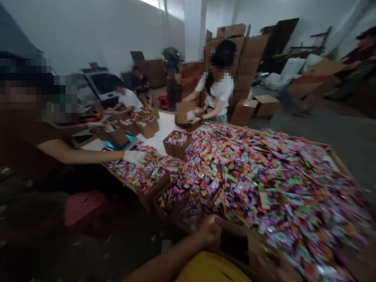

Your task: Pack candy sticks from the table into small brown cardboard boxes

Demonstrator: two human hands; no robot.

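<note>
At the near edge of the table, my left hand is closed on the left end of a small cardboard box. The box has a dark rectangular patch on the side facing me; whether that is a hole or a print I cannot tell. My right hand is low at the box's right end, dim and smeared, its fingers not readable. Just beyond the box spreads a large heap of small, brightly coloured packets, mostly pink, purple, orange and green. Left of my left hand stand open boxes with packets in them.
A co-worker's gloved hand reaches over packets at left. Across the table, a person in white handles an open carton. A filled box stands mid-table. A pink stool is on the floor at left; cartons lie behind.
</note>
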